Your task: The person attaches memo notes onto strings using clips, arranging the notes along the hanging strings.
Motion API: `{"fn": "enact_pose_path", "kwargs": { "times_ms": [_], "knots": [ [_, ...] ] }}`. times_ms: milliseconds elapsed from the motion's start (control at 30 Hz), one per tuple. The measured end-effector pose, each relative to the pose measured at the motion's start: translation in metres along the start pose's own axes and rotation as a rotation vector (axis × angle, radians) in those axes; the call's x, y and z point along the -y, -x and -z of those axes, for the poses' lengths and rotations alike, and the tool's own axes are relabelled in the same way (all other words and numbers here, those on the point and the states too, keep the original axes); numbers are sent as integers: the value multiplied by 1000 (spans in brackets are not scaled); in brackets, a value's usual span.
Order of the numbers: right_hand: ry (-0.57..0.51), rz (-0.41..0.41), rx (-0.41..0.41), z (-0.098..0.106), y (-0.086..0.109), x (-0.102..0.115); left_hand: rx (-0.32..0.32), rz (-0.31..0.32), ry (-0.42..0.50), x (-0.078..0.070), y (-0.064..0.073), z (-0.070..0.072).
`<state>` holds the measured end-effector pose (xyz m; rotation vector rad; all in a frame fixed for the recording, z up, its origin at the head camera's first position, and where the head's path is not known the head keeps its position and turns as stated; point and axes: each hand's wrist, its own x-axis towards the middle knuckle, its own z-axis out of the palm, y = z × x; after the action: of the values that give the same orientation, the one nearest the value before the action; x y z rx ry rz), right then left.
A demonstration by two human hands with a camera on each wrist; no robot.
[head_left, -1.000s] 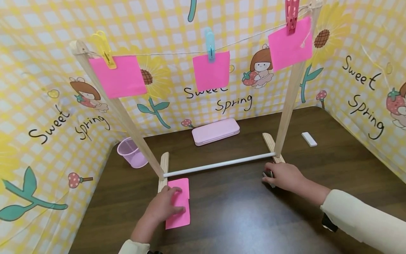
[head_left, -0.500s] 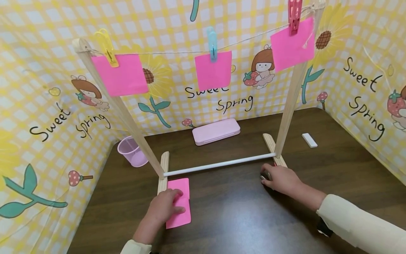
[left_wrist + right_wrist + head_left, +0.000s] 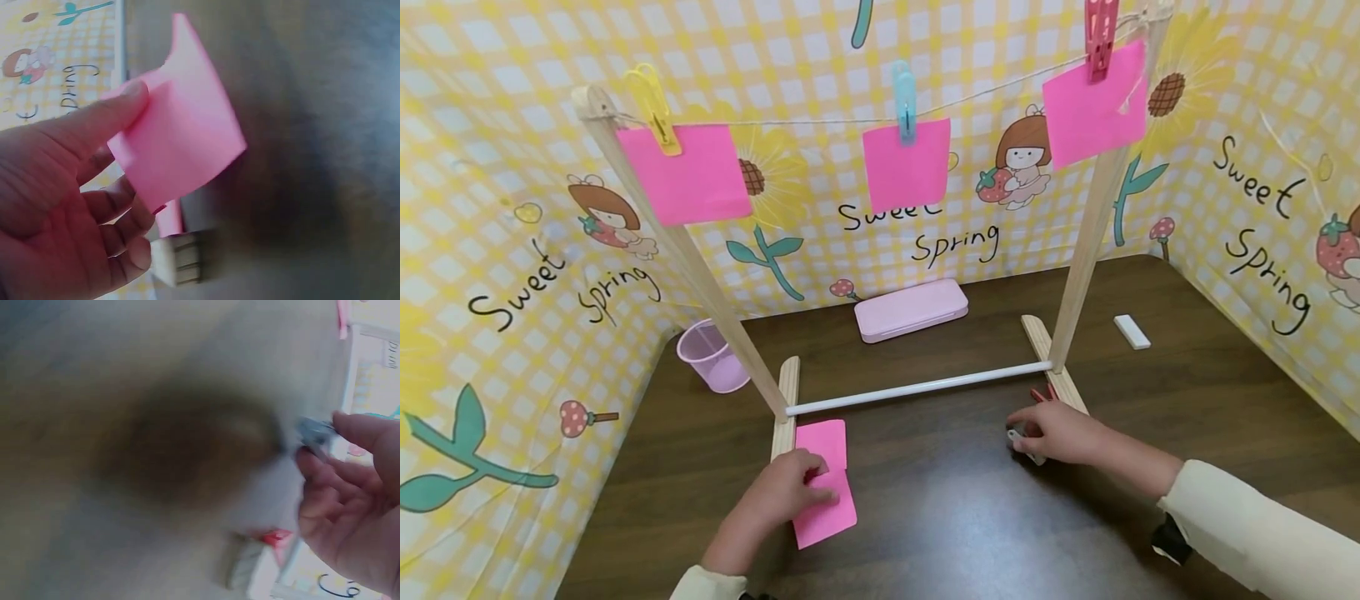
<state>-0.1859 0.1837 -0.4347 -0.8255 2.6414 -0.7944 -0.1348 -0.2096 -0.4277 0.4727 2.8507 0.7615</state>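
Observation:
My left hand (image 3: 786,493) pinches a pink paper square (image 3: 181,137) between thumb and fingers, with its edge lifted and bent in the left wrist view. A second pink paper square (image 3: 826,440) lies on the table just beyond, beside the stand's left foot. My right hand (image 3: 1063,432) pinches a small grey clothespin (image 3: 315,432) between thumb and forefinger, close over the table. Just behind that hand a red clothespin (image 3: 1042,393) lies by the stand's right foot, partly hidden.
A wooden stand (image 3: 1078,275) with a white crossbar (image 3: 917,388) carries a string (image 3: 805,123). Pink squares hang there from yellow (image 3: 655,110), blue (image 3: 906,102) and red clothespins (image 3: 1100,42). Behind are a pink case (image 3: 912,311), a lilac cup (image 3: 713,357) and a white block (image 3: 1132,332).
My right hand has drawn left and toward me with the grey clothespin, uncovering the red one by the foot. Under my left hand the nearer pink square has turned slightly.

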Motion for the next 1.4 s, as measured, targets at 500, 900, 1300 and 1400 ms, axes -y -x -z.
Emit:
{"fn": "enact_pose_path", "kwargs": {
  "times_ms": [500,900,1300,1400],
  "knots": [
    [-142,158,53,42,-3,35,120,83,680,-36,-7,24],
    [-76,86,-465,86,-4,77,-102,185,1003,-86,-56,38],
    [143,301,-908,138,-1,106,-290,67,1323,-154,-105,55],
    [99,293,-931,154,-1,115,-329,40,1372,-169,-115,58]
  ]
}}
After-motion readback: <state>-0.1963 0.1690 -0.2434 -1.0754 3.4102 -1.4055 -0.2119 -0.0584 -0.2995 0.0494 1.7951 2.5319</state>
